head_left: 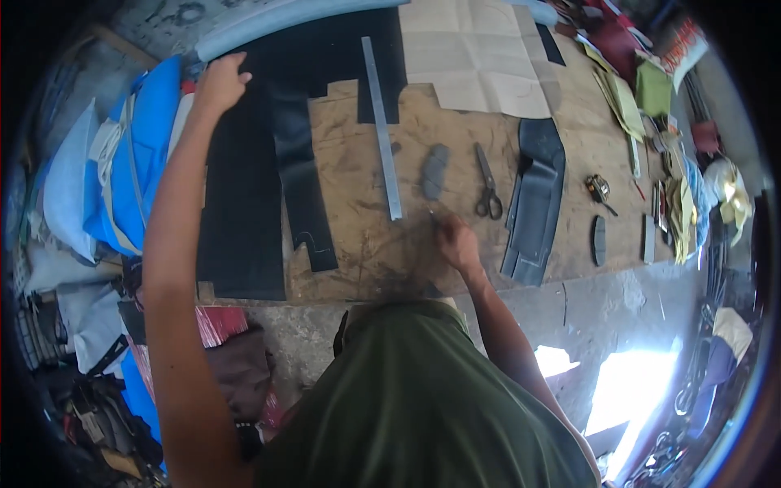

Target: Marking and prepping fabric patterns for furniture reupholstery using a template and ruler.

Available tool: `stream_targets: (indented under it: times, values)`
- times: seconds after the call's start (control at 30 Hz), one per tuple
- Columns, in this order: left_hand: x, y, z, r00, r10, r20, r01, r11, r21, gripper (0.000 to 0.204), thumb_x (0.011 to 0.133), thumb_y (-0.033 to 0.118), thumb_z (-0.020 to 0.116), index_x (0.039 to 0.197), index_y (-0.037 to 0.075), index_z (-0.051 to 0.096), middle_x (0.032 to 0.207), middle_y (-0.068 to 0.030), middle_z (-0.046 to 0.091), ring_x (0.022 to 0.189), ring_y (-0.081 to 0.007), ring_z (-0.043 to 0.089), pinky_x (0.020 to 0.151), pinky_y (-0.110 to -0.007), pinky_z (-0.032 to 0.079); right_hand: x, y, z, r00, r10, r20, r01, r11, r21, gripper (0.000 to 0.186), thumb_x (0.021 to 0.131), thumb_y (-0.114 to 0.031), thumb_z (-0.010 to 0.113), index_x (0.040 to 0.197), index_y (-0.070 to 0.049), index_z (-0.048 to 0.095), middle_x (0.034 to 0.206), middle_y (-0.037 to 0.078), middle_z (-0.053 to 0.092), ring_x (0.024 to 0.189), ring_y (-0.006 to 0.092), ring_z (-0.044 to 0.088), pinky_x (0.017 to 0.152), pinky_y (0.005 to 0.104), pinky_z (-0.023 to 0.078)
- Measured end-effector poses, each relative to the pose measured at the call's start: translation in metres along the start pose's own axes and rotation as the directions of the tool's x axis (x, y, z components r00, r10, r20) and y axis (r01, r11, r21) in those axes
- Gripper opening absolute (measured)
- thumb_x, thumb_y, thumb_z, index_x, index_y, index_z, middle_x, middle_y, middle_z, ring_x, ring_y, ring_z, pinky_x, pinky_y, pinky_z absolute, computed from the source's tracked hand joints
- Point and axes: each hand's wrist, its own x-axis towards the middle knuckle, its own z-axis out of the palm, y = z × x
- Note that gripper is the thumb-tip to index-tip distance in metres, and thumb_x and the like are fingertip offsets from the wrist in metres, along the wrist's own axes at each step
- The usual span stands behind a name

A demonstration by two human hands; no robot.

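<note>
Looking down from the head view, we see our left hand [220,81] stretched to the upper left of the frame, fingers curled over the far edge of the black sheet [244,203], which it pins against the wooden board [358,244]. That sheet runs from the top centre down the left-centre of the board, with a narrow notched tongue reaching toward the lower middle.

Our right hand [457,242] sits just below the frame's centre, closed around a thin marking tool [432,215]; the tool is blurred, so we can only suppose it to be a pencil or a piece of chalk. Its tip points up toward the small grey oval piece [434,171] lying just above the hand.

A long metal ruler [382,130] lies nearly upright in the frame, its upper part across the black sheet and its lower end on bare wood, just left of the grey piece. To the right of that piece lie scissors [488,191], handles toward us. Further right, a folded dark blue-grey material [535,199] rests on the board. A pale paper pattern [480,57] covers the upper centre-right. At the left edge, blue and white rolled fabric [138,154] is stacked beside the board.
</note>
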Motion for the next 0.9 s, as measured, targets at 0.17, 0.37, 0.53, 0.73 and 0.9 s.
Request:
stream_targets:
  times: [0.17, 0.37, 0.53, 0.73, 0.9]
  values:
    - [-0.07, 0.026, 0.031, 0.957, 0.042, 0.286, 0.005, 0.987, -0.16, 0.021, 0.09, 0.008, 0.063, 0.102, 0.004, 0.08, 0.099, -0.0143, 0.08, 0.091, -0.0392, 0.074, 0.084, -0.048, 0.059, 0.001, 0.009, -0.003, 0.995, 0.009, 0.103, -0.006, 1.0, -0.027, 0.023, 0.084, -0.015, 0.063, 0.104, -0.003, 0.062, 0.089, 0.022, 0.07, 0.08, 0.0474, 0.067, 0.072, 0.0522, 0.054]
    - [-0.234, 0.083, 0.147, 0.878, 0.105, 0.466, 0.062, 0.943, -0.328, 0.033, 0.091, 0.015, 0.067, 0.119, 0.003, 0.077, 0.119, -0.0177, 0.078, 0.1, -0.0384, 0.075, 0.09, -0.046, 0.059, 0.01, 0.015, -0.003, 0.986, -0.017, 0.168, 0.019, 1.0, -0.011, 0.026, 0.087, -0.019, 0.063, 0.107, -0.002, 0.064, 0.091, 0.02, 0.07, 0.08, 0.042, 0.067, 0.073, 0.0489, 0.054]
    - [-0.297, 0.158, 0.171, 0.88, 0.028, 0.474, 0.134, 0.943, -0.304, 0.053, 0.095, 0.026, 0.066, 0.141, -0.001, 0.062, 0.154, -0.0291, 0.055, 0.138, -0.0483, 0.056, 0.106, -0.061, 0.049, 0.014, 0.003, -0.016, 0.98, 0.049, 0.19, -0.05, 0.999, 0.0, 0.026, 0.088, -0.02, 0.063, 0.106, -0.002, 0.059, 0.091, 0.023, 0.071, 0.084, 0.0486, 0.068, 0.073, 0.0532, 0.053]
    - [-0.303, 0.197, 0.175, 0.865, -0.003, 0.503, 0.166, 0.946, -0.28, 0.057, 0.096, 0.028, 0.067, 0.144, -0.001, 0.06, 0.157, -0.0305, 0.051, 0.146, -0.048, 0.049, 0.11, -0.063, 0.046, 0.016, -0.014, -0.039, 0.968, 0.204, 0.146, -0.237, 0.935, 0.263, 0.022, 0.096, -0.011, 0.057, 0.114, -0.004, 0.067, 0.09, 0.012, 0.07, 0.076, 0.0253, 0.065, 0.069, 0.0398, 0.052]
    - [-0.302, 0.188, 0.172, 0.857, 0.019, 0.515, 0.176, 0.928, -0.327, 0.061, 0.097, 0.031, 0.067, 0.15, 0.001, 0.057, 0.159, -0.0288, 0.05, 0.147, -0.0479, 0.048, 0.111, -0.068, 0.042, 0.01, 0.007, -0.087, 0.968, 0.197, -0.152, -0.113, 0.893, 0.437, 0.034, 0.097, 0.002, 0.051, 0.127, -0.007, 0.064, 0.088, 0.007, 0.072, 0.076, 0.0148, 0.063, 0.071, 0.029, 0.052]
